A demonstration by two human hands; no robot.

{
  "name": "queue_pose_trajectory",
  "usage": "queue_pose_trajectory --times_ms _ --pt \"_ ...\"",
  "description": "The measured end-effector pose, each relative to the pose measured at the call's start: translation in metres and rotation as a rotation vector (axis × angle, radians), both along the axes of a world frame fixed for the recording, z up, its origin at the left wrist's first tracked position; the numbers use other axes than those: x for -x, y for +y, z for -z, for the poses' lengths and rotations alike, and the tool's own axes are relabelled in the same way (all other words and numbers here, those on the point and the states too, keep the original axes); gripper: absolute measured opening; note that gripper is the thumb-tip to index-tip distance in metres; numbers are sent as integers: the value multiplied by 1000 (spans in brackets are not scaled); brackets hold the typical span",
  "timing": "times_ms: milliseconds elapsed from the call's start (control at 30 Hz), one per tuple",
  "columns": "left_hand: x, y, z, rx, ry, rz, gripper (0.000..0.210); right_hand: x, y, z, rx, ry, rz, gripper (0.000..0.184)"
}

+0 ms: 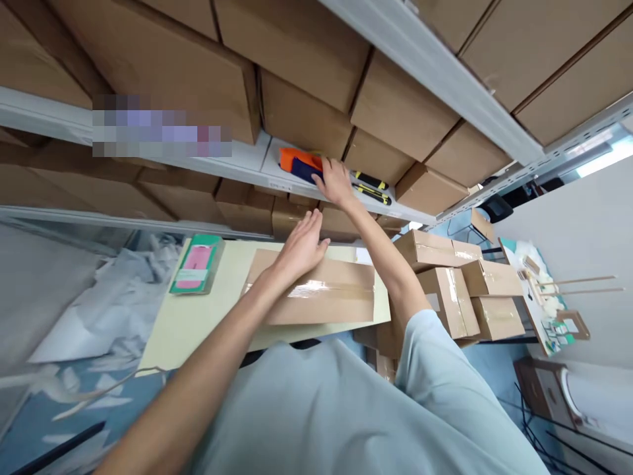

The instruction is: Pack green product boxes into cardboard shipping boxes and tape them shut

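My left hand (304,243) lies with its fingers stretched out at the far edge of a cardboard box (341,290). The box is closed, with clear shiny tape along its top, and sits on a pale yellow table (198,323). Up on the shelf, my right hand (336,181) is closed around the right end of an orange and dark-blue tool (299,161), which looks like a tape dispenser. Part of the tool is hidden under the fingers. Just right of that hand lie black and yellow utility knives (372,191).
Cardboard boxes (306,112) fill the metal shelf (247,168) ahead. A green and pink package (196,265) lies on the table's left. More taped boxes (448,300) are stacked at right. Crumpled white wrapping (113,303) lies left of the table. A side table (531,310) stands far right.
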State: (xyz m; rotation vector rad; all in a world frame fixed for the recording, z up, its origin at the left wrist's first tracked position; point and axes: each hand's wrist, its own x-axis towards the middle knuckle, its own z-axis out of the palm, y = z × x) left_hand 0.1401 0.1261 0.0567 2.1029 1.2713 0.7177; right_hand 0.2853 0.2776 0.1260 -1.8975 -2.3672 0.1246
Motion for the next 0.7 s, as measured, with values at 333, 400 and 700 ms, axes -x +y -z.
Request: queue_pose_trajectory --times_ms 333,400,700 --pt "106 -100 10 203 69 -394 111 -96 -309 33 -63 488 451 70" --pt "107 -108 11 295 162 -479 112 -84 -348 48 -21 524 541 70" --pt "82 -110 22 400 236 -522 83 -60 -363 100 155 715 704 88"
